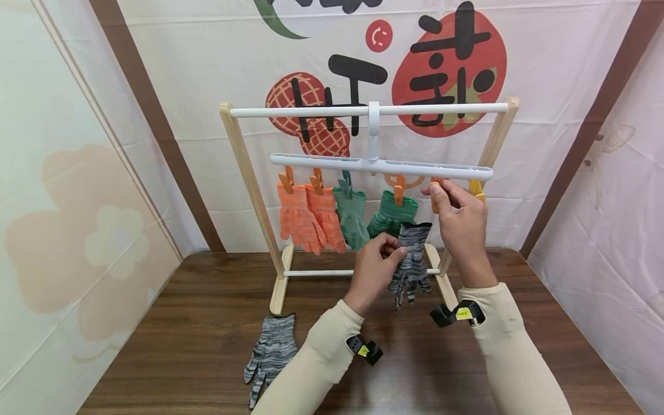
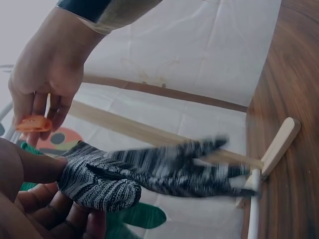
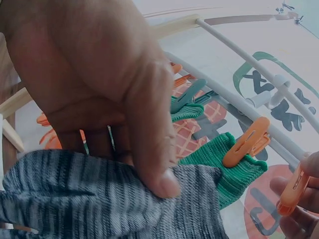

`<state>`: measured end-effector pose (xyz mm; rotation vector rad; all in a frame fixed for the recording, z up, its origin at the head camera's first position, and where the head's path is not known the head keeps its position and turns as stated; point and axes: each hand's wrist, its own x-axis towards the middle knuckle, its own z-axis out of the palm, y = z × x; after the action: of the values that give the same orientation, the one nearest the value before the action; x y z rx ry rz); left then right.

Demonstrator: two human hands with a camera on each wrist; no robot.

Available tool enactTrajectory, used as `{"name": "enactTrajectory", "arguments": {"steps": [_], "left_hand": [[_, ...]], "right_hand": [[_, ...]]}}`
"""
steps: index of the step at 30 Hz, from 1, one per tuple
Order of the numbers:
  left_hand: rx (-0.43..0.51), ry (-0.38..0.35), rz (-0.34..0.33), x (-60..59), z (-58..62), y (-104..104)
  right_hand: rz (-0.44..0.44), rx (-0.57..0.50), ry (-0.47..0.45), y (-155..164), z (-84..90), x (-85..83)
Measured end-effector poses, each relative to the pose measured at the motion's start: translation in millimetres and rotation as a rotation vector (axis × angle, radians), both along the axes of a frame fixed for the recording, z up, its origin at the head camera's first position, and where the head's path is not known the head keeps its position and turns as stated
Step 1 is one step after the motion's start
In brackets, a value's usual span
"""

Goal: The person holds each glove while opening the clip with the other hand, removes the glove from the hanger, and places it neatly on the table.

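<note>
Two hands, grey glove (image 1: 411, 259), orange clip (image 1: 434, 199)

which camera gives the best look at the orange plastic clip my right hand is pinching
The right wrist view: the orange plastic clip is large and sharp, pinched by the right hand. The head view shows it mostly hidden by fingers; the left wrist view shows it small, end-on.

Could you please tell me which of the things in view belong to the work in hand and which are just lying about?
In hand:
- grey striped knit glove, held up by the left hand
- orange plastic clip, pinched by the right hand
- white plastic clip hanger

Lying about:
- second grey striped glove on the brown wooden table
- two orange gloves, already clipped
- two green gloves, already clipped
</note>
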<state>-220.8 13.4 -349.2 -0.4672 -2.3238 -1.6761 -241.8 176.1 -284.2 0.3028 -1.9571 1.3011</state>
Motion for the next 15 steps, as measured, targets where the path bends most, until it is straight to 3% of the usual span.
{"name": "enactTrajectory", "arguments": {"steps": [15], "left_hand": [[0.026,-0.022,0.032,12.0,-17.3,-30]], "right_hand": [[0.021,0.065,-0.087,-1,-2.5,1.6]]}}
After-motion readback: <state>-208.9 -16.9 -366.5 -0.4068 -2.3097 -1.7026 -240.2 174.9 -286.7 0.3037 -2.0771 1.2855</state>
